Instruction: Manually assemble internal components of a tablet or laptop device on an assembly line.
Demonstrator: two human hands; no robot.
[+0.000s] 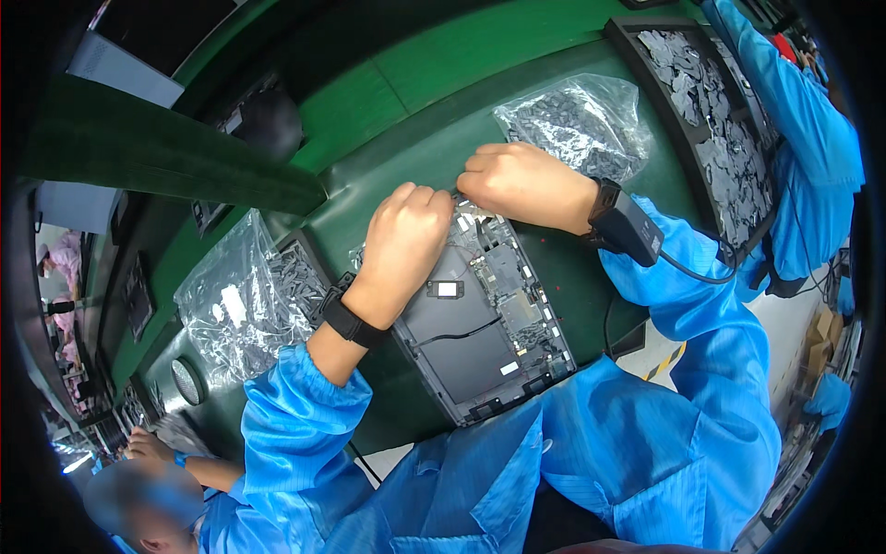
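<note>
An opened laptop base point(461, 360) lies in front of me, its circuit board point(517, 309) and a black cable bared. My left hand point(406, 235) is closed over its far left part, knuckles up, fingertips curled out of sight. Close beside it, my right hand point(521, 185) is closed at the far edge, with thumb and fingers pressed together. Whatever either hand pinches is hidden beneath the fingers. A small black part with a white label point(446, 290) rests on the grey casing. Both wrists wear black straps, and a black box point(628, 224) sits on the right one.
Clear plastic bags of small dark parts lie at the far right point(586, 120) and left point(245, 300) of the green table. A black tray point(724, 148) of grey pieces stands farther right. A green post point(175, 148) crosses the left. Co-workers in blue sit on either side.
</note>
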